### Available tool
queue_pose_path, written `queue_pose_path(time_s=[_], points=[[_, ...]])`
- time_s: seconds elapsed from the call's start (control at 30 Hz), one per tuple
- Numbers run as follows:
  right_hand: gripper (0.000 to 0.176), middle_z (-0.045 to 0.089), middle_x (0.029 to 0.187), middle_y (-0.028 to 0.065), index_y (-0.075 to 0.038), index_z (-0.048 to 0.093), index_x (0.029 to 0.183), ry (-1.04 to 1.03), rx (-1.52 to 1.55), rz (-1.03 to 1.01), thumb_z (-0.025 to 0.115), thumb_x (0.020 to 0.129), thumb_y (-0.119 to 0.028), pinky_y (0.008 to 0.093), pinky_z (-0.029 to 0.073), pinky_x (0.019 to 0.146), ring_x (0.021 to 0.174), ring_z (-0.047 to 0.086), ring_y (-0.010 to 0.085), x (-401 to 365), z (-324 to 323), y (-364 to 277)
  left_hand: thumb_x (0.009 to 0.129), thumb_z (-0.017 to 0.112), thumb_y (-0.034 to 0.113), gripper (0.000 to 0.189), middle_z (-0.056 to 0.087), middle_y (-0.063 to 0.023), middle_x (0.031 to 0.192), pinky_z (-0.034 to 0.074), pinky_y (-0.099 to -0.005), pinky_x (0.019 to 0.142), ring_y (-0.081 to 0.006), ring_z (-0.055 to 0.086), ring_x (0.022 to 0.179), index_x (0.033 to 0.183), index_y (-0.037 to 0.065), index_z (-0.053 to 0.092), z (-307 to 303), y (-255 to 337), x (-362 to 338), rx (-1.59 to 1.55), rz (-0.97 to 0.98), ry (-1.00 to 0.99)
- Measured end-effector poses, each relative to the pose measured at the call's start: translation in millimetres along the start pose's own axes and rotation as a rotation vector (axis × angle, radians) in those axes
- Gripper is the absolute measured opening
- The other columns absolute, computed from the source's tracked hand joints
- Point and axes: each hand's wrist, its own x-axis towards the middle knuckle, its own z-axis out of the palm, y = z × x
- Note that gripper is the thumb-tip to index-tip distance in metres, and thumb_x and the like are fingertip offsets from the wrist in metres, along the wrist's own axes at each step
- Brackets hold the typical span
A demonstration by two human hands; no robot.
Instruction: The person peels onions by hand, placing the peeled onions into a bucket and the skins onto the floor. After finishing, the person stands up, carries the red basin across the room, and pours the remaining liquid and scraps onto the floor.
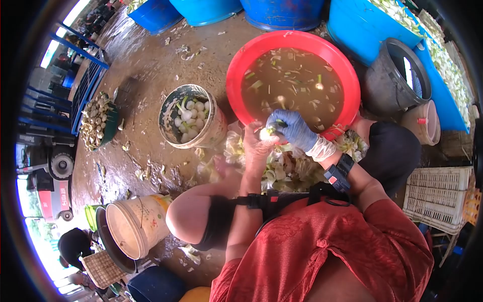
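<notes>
My bare left hand (257, 140) is closed around a white bulb with a green stem (266, 133), garlic or onion by its look. My right hand (293, 130), in a blue glove with a pale cuff, is closed against the bulb's top; a small dark thing shows at its fingers, too hidden to name. Both hands meet at the near rim of a red basin (234, 85) of murky water, where bulbs and scraps float. Beneath my hands lies a heap of pale peelings (282, 168). Left of them, a bucket (214, 128) holds several peeled white bulbs (191, 118).
A green tub of unpeeled bulbs (95, 121) stands on the wet floor at left. Blue tubs (282, 12) line the back. At right are a black bucket (387, 80) and a white crate (435, 194). A cream bucket (136, 226) lies tipped at lower left.
</notes>
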Motion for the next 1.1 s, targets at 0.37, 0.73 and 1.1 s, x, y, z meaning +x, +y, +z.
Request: queue_pose_path(time_s=[0.37,0.73,1.1], points=[[0.021,0.057,0.077,0.0075,-0.002,0.062,0.091,-0.091,0.022,-0.094,0.069,0.071,-0.005,0.0311,0.045,0.068,0.071,0.055,0.0201,-3,-9,-7,0.066,0.083,0.023,0.061,0.052,-0.0015,0.071,0.032,-0.0185,0.041,-0.0048,0.044,0.05,0.104,-0.001,0.041,2,11,-2,0.195,-0.117,-0.092],[0.012,0.062,0.078,0.0053,0.0,0.063,0.087,0.241,0.309,0.358,0.061,0.079,-0.009,0.0264,0.046,0.068,0.072,0.057,0.0114,-4,-2,14,0.066,0.08,0.01,0.052,0.058,-0.0024,0.084,0.039,-0.0172,0.049,-0.0055,0.051,0.061,0.108,0.005,0.049,8,10,-8,0.137,-0.052,-0.078],[0.016,0.064,0.083,0.0033,-0.001,0.062,0.093,0.323,0.626,0.34,0.057,0.078,0.0,0.025,0.048,0.074,0.078,0.059,0.0115,-7,-16,15,0.07,0.069,-0.002,0.043,0.058,-0.0044,0.106,0.05,-0.0244,0.075,-0.0115,0.057,0.089,0.11,0.003,0.056,5,12,-5,-0.067,0.032,-0.03]])
